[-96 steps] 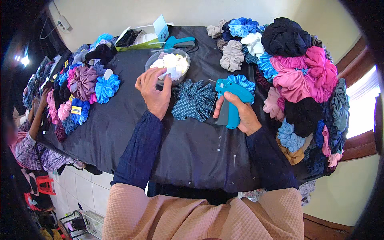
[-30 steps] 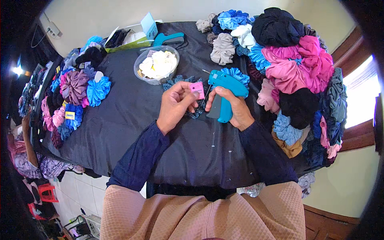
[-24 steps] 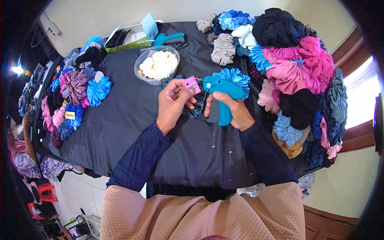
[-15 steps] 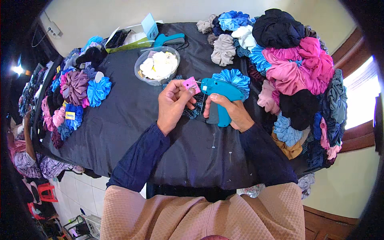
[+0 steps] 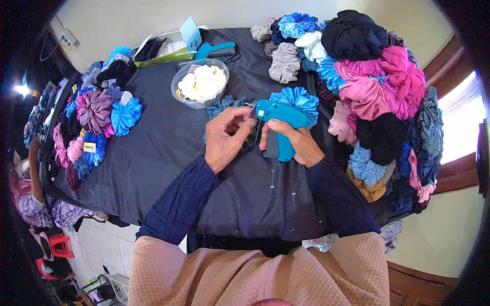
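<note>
My right hand (image 5: 301,145) is wrapped round the grip of a teal tagging gun (image 5: 283,115), whose nose points left. Pinched in the fingers of my left hand (image 5: 224,137) is a small pink price tag (image 5: 252,112), seen nearly edge-on at the nose of the gun. Whether the needle passes through the tag cannot be made out. Beneath my left hand lies a dark dotted scrunchie (image 5: 223,106), partly covered by the fingers. A shiny blue scrunchie (image 5: 302,98) lies just behind the gun. Beyond my left hand stands a clear tub (image 5: 221,94) of pale tags.
Scrunchies in pink, black, blue and grey form a large pile (image 5: 370,86) on the right. A smaller pile (image 5: 94,109), some tagged, lies left. At the back are an open box (image 5: 162,58) and another teal tagging gun (image 5: 206,50). Loose plastic fasteners (image 5: 272,179) lie in front.
My left hand has moved slightly right, bringing the pink tag against the gun's nose and turning it edge-on. More of the dotted scrunchie shows. My right hand and the gun stay in place.
</note>
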### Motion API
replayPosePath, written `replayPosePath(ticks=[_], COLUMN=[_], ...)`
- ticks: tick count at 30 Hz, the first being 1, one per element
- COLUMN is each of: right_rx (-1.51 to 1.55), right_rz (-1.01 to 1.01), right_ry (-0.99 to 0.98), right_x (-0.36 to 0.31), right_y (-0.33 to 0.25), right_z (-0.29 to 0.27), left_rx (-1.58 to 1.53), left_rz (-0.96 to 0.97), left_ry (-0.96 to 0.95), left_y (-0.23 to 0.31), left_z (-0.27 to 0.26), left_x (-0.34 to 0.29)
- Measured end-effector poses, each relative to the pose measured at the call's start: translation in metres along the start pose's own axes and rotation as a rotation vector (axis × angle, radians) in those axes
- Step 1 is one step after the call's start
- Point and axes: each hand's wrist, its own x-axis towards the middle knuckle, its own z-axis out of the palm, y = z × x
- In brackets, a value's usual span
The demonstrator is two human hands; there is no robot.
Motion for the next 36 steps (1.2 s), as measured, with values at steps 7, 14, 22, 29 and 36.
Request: replayPosePath(ticks=[7, 14, 22, 29, 36], right_rx=[0.115, 0.118, 0.111, 0.097, 0.065], right_rz=[0.035, 0.031, 0.022, 0.032, 0.026], right_ry=[-0.019, -0.027, -0.050, -0.047, -0.042], right_x=[-0.001, -0.001, 0.000, 0.001, 0.000], right_y=[-0.001, -0.001, -0.001, 0.001, -0.003], right_z=[-0.006, -0.006, -0.007, -0.010, -0.004], left_rx=[0.079, 0.564, 0.734, 0.806, 0.693], left_rz=[0.235, 0.395, 0.508, 0.437, 0.393], left_ry=[0.198, 0.202, 0.190, 0.191, 0.218], left_y=[-0.002, -0.003, -0.004, -0.002, -0.005], left_z=[-0.014, -0.027, -0.025, -0.021, -0.025], left_x=[0.011, 0.018, 0.020, 0.017, 0.019])
